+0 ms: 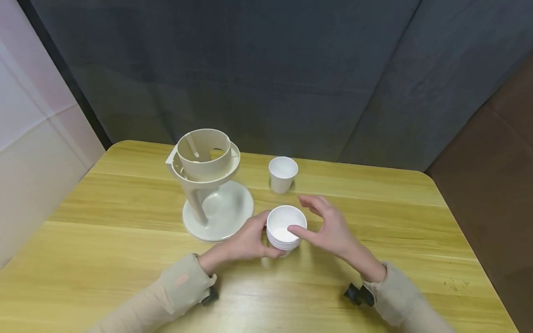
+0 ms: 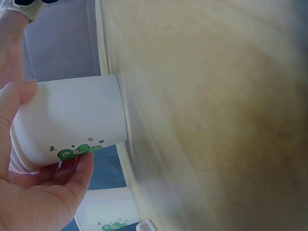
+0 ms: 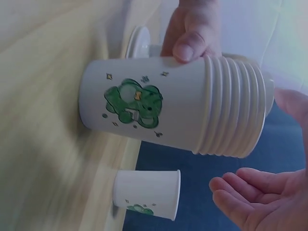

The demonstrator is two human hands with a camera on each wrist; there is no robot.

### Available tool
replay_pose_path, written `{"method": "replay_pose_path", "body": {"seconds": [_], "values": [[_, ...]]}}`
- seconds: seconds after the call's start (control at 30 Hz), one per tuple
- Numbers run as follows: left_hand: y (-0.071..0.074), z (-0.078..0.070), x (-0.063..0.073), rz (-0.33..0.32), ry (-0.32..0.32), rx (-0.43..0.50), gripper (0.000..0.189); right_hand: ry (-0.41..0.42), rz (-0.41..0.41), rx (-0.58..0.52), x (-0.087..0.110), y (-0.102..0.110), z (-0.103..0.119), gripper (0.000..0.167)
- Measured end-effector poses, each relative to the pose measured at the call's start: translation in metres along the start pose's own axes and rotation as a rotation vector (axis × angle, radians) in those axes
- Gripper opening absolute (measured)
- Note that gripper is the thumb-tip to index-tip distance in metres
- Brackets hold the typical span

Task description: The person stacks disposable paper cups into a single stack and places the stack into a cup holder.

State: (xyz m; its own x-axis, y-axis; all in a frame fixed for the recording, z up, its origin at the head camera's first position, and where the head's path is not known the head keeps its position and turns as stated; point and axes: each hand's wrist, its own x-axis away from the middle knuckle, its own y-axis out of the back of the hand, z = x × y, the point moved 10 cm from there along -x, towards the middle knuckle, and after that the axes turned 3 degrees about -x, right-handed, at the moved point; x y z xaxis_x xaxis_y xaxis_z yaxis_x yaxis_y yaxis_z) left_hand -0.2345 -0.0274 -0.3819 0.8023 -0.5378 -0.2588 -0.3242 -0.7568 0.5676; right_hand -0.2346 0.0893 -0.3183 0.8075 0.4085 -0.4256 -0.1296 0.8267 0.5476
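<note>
My left hand (image 1: 249, 238) grips a stack of white paper cups (image 1: 284, 240) from its left side, thumb in front and fingers behind. In the right wrist view the stack (image 3: 149, 106) shows several nested rims and a green bear print, its base close over the tabletop. My right hand (image 1: 333, 231) is spread at the stack's right side, thumb over the top cup's mouth in the head view and the other fingers apart from the cups. A single white paper cup (image 1: 281, 175) stands upright behind the stack.
A cream plastic stand (image 1: 204, 178) with a ring-shaped holder and a round base (image 1: 229, 210) stands left of the cups. Everything sits on a wood-grain table (image 1: 125, 249). A dark curtain (image 1: 250, 69) hangs behind the table's back edge.
</note>
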Motion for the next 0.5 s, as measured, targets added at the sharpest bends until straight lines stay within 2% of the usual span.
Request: {"method": "replay_pose_path", "body": {"seconds": [0.17,0.37,0.5], "values": [[0.0,0.0,-0.001,-0.002,-0.005,0.007,0.074,0.009,-0.031,0.01,-0.005,0.008,0.0,0.056],[0.0,0.0,-0.001,-0.01,-0.029,-0.001,0.076,-0.034,-0.064,0.002,-0.013,0.015,-0.009,0.056],[0.0,0.001,0.0,0.0,0.002,0.008,0.076,-0.067,-0.078,0.005,-0.018,0.018,-0.02,0.056]]}}
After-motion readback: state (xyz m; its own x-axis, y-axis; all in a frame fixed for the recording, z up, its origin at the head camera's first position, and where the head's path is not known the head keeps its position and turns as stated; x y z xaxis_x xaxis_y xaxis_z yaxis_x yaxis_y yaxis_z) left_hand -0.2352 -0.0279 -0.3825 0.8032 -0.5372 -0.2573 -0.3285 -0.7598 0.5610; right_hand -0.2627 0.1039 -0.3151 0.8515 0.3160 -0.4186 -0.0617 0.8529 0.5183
